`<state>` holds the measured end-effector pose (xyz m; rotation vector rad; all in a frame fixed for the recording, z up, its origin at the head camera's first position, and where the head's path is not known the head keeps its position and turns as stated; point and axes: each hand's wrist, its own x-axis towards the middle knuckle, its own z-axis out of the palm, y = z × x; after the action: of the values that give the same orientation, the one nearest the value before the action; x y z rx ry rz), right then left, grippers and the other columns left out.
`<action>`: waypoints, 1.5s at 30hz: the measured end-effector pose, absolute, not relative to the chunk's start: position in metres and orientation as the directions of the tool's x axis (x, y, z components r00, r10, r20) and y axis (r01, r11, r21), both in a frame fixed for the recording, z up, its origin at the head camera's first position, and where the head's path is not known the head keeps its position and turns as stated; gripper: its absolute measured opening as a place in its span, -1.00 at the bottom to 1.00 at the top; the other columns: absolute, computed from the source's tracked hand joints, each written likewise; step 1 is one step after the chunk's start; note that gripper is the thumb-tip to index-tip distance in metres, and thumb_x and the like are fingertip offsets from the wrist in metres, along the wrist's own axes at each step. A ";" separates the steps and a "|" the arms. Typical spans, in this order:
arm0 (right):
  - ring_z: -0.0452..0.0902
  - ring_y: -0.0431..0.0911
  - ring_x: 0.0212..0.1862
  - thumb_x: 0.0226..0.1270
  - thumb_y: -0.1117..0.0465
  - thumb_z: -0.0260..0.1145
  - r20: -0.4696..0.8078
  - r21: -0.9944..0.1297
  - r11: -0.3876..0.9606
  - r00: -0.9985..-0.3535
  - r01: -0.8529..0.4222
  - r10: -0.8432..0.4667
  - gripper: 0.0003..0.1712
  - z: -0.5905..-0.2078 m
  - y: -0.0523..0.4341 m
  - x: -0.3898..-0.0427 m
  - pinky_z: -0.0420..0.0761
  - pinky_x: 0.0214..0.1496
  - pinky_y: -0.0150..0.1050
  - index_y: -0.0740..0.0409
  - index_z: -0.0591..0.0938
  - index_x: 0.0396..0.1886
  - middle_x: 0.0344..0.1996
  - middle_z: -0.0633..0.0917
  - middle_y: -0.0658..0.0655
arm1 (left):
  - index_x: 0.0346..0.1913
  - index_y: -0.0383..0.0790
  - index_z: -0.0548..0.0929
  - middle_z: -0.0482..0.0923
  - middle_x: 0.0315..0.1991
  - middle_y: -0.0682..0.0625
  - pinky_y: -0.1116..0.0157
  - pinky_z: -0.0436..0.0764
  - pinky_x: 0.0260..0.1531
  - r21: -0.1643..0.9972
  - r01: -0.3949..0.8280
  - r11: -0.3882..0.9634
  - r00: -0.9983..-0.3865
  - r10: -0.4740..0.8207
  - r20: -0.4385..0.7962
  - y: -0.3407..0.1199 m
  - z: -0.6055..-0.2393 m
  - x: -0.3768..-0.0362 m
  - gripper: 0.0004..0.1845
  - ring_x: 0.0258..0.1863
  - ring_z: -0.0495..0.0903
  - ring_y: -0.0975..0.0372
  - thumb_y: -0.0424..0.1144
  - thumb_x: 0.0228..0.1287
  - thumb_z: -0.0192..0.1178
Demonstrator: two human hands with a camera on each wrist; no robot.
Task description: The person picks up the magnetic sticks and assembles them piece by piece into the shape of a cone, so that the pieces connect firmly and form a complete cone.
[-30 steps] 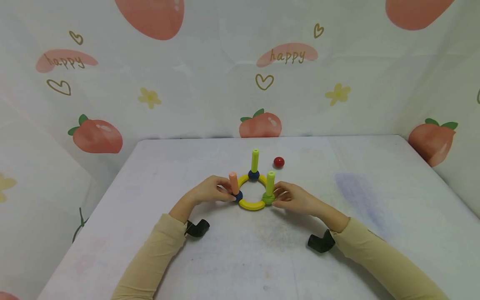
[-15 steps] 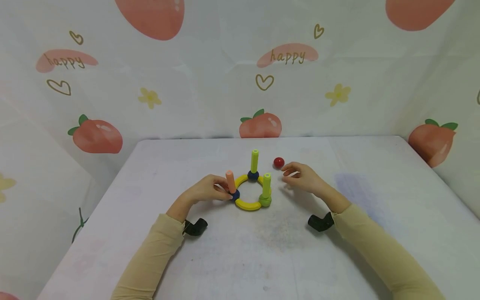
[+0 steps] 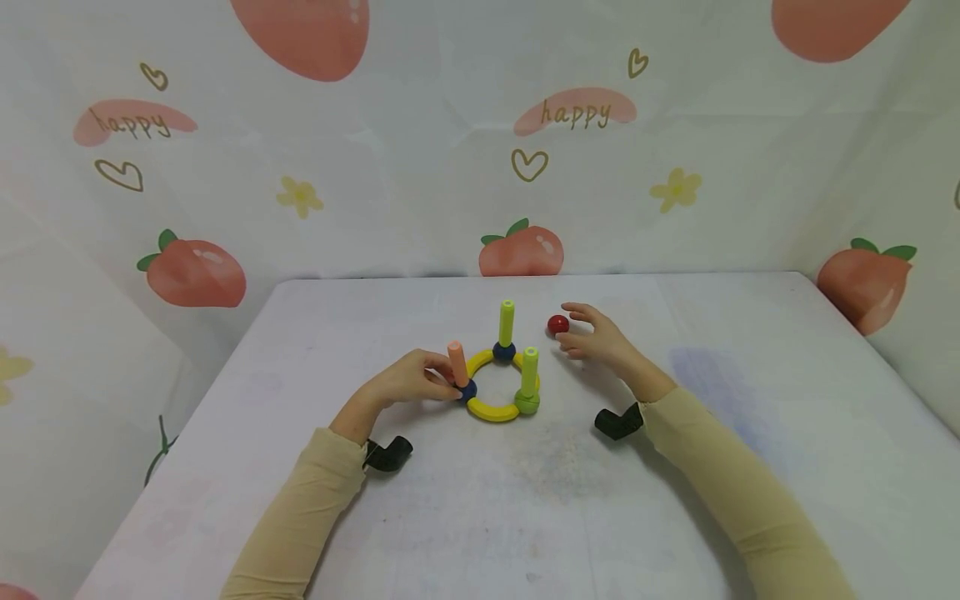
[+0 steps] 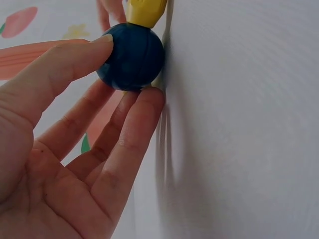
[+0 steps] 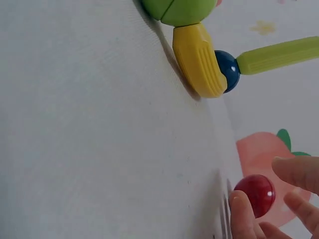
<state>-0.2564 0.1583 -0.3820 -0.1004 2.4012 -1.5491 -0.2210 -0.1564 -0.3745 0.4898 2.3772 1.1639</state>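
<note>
My left hand (image 3: 411,377) pinches a dark blue ball (image 4: 132,57) between thumb and fingers. An orange rod (image 3: 457,364) stands on that ball. Yellow curved pieces (image 3: 491,412) link it into a ring with a green ball (image 3: 527,403) at front right and another blue ball (image 3: 504,352) at the back. From each of those two rises a light green rod (image 3: 529,372). My right hand (image 3: 603,340) reaches beside a red ball (image 5: 258,195), thumb and fingers spread around it. Whether a fingertip touches the red ball, I cannot tell.
The ring lies on a white-covered table (image 3: 480,517) with a bluish stain at right. Behind it hangs a pale cloth (image 3: 420,125) printed with peaches. A black curved piece (image 3: 618,423) sits at each sleeve cuff.
My right hand has left the green ball and moved back to the red ball, fingers spreading. The ring has shifted slightly left, with my left hand still holding its blue ball.
</note>
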 end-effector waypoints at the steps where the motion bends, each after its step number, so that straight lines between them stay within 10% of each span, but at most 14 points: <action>1: 0.60 -0.27 -0.28 0.24 0.18 0.23 -0.210 -0.900 0.423 -0.956 0.107 -0.204 -0.26 -0.382 0.157 -0.258 0.60 -0.21 -0.40 -0.01 0.14 0.37 0.38 0.12 0.22 | -0.23 -0.23 0.62 0.58 -0.28 0.00 0.38 0.49 -0.33 0.806 0.113 0.581 -0.838 0.491 -0.236 -0.156 -0.375 -0.221 -0.74 -0.33 0.57 0.30 -0.25 -0.03 0.34; 38: 0.28 0.01 0.16 0.28 0.16 0.18 -0.225 -0.882 0.448 -0.966 0.147 -0.125 -0.39 -0.385 0.157 -0.266 0.49 0.09 -0.25 0.03 0.25 0.31 0.30 0.26 0.23 | -0.16 -0.29 0.62 0.58 -0.20 -0.09 0.40 0.50 -0.30 0.820 0.137 0.556 -0.831 0.515 -0.210 -0.151 -0.377 -0.220 -0.71 -0.28 0.58 0.29 -0.25 0.03 0.31; 45: 0.58 -0.23 -0.23 0.28 0.25 0.17 -0.178 -0.939 0.326 -0.968 0.113 -0.178 -0.38 -0.373 0.169 -0.258 0.57 -0.17 -0.48 0.18 0.21 0.31 0.24 0.28 0.29 | -0.12 -0.27 0.62 0.58 -0.15 -0.14 0.42 0.50 -0.31 0.818 0.158 0.554 -0.832 0.521 -0.192 -0.142 -0.375 -0.217 -0.70 -0.27 0.61 0.27 -0.26 0.06 0.29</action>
<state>-0.2577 0.1687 -0.3728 -0.0589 2.3438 -1.6910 -0.2172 -0.1418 -0.3752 0.5508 2.3768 1.1908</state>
